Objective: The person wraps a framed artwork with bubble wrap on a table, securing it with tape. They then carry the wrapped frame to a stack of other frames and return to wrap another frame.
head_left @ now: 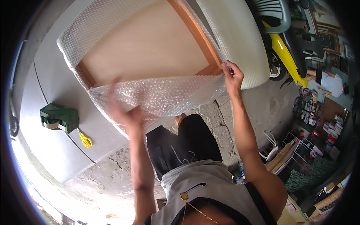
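A wooden-framed canvas (pixel 146 45), its pale back facing up, lies on bubble wrap (pixel 161 92). The near part of the wrap is folded up over the canvas's near edge. At the right near corner of the frame, my right hand (pixel 234 76) pinches the wrap's edge between thumb and fingers. Over the wrap's left near part is my left hand (pixel 125 108), smeared by motion; its fingers are too blurred to tell whether they grip the wrap.
On the grey tabletop to the left are a green tape dispenser (pixel 60 118) and yellow scissors (pixel 85 139). A big roll of pale foam wrap (pixel 236 41) stands right of the canvas. Farther right are a yellow-and-black motorcycle (pixel 283 52) and a person (pixel 330 83).
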Demonstrator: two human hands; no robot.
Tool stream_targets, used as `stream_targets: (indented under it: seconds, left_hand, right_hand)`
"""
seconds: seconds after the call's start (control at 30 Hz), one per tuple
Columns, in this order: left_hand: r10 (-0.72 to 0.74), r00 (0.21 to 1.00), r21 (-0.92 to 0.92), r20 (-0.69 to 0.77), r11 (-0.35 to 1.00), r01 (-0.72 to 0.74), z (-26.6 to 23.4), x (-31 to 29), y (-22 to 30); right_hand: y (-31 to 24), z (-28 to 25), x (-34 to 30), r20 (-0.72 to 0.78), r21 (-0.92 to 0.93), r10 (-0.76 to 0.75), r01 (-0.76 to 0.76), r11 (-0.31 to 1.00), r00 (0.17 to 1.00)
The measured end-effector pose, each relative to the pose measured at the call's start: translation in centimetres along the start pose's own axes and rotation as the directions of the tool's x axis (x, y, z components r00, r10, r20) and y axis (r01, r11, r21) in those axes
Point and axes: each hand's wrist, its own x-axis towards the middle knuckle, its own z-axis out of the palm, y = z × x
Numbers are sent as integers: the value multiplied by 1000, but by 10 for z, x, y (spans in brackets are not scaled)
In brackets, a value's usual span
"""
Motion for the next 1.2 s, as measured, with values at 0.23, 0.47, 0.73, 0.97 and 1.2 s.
stream_targets:
  seconds: [0.23,0.47,0.73,0.97,1.2]
  left_hand:
    - [280,704,7,652,927,-375,172,-29,60]
    - [592,529,-159,608,744,-649,185,-33,51]
    - [671,360,-240,649,629,-739,183,-13,63]
    - [803,397,-259,444,539,-801,211,-4,67]
    - [793,298,-227,532,472,-852,215,3,70]
  right_hand:
    - [-5,-2,-3,17,224,148,-149,963,989]
    - [-7,7,-21,79,55,-310,307,950,947]
    - [9,-14,-77,58,60,175,-178,982,983]
    - [8,-10,-136,399,664,469,-601,444,788]
    - [-17,-11,-203,77,609,608,-520,599,791]
